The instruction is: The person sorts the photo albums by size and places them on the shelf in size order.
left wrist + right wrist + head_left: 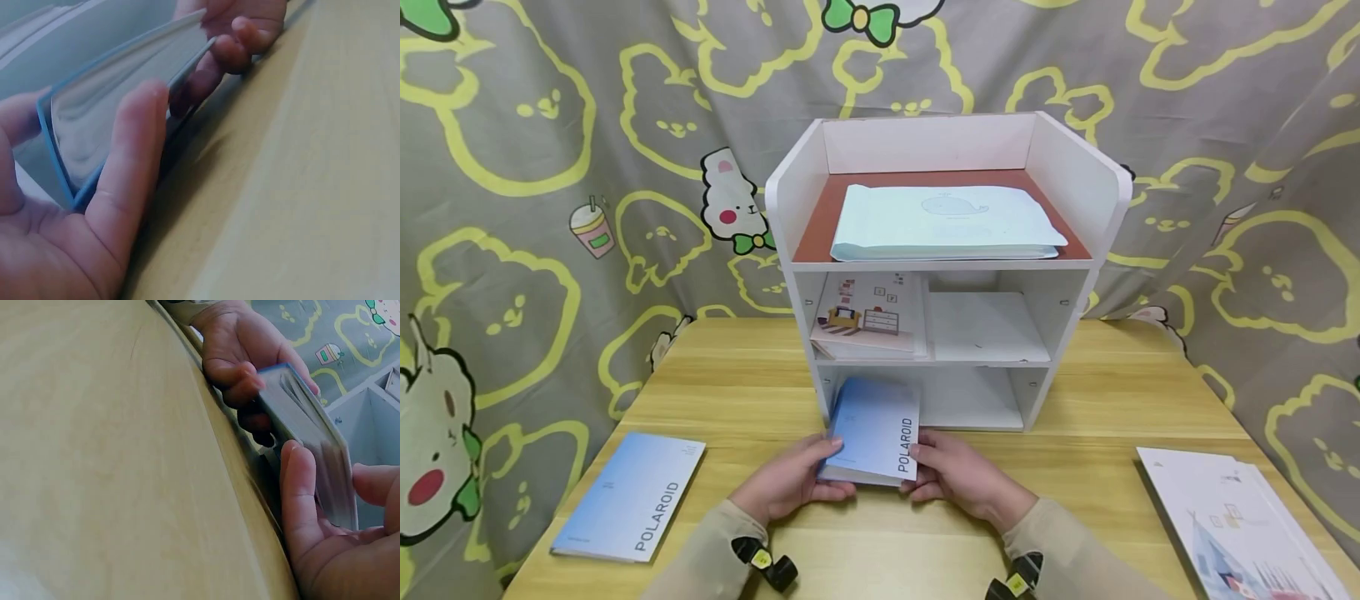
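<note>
A blue-to-white photo album (pixel 872 425) marked POLAROID is held between both hands at the front of the lower left compartment of a white shelf (pixel 778 200). Its far end reaches inside that compartment. My left hand (pixel 797 479) grips the left edge, thumb on the cover and fingers beneath. On the right edge, my right hand (pixel 962 477) pinches the album the same way. The page edges (pixel 94 119) face me in the left wrist view, with the near end slightly raised off the table. The right wrist view shows the page block (pixel 312 456) between the two hands.
A matching POLAROID album (pixel 628 500) lies on the table at left. White illustrated albums (pixel 1232 517) lie at right. A pale whale-print album (pixel 947 221) rests on the shelf's top, and illustrated albums (pixel 868 321) occupy the middle left compartment. A patterned curtain (pixel 655 125) hangs behind.
</note>
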A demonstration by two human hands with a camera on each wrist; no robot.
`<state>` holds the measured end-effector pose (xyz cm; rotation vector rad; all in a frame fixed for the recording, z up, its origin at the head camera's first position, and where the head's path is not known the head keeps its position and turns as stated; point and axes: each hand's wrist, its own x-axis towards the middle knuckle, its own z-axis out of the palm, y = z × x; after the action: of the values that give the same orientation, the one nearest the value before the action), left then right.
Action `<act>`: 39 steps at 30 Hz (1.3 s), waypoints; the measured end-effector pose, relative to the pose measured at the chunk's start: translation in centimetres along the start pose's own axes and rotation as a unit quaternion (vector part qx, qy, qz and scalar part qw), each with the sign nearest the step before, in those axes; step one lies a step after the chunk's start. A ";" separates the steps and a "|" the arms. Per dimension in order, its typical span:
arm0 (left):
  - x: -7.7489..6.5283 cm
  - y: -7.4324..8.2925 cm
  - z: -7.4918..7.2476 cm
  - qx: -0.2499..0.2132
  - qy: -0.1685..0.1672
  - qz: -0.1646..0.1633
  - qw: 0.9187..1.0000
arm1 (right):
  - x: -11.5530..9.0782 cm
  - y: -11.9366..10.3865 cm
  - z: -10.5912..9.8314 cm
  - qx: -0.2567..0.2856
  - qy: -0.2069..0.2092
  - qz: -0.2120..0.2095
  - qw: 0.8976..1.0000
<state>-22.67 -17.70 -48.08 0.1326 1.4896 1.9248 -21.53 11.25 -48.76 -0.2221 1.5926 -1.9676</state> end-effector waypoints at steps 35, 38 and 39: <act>0.0 1.1 -1.2 0.114 0.070 0.029 0.991 | -0.3 -0.2 -0.5 -0.115 -0.008 -0.033 0.993; -0.3 1.7 -1.1 0.167 0.094 0.035 0.981 | -0.3 -0.3 -0.6 -0.115 -0.007 -0.037 0.993; -0.4 1.9 -0.9 0.188 0.099 0.039 0.976 | -0.4 -0.3 -0.6 -0.116 -0.007 -0.037 0.993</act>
<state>-23.65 -18.88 -46.57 0.1737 1.9998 1.7346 -21.62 11.99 -48.57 -0.3901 1.8274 -1.8273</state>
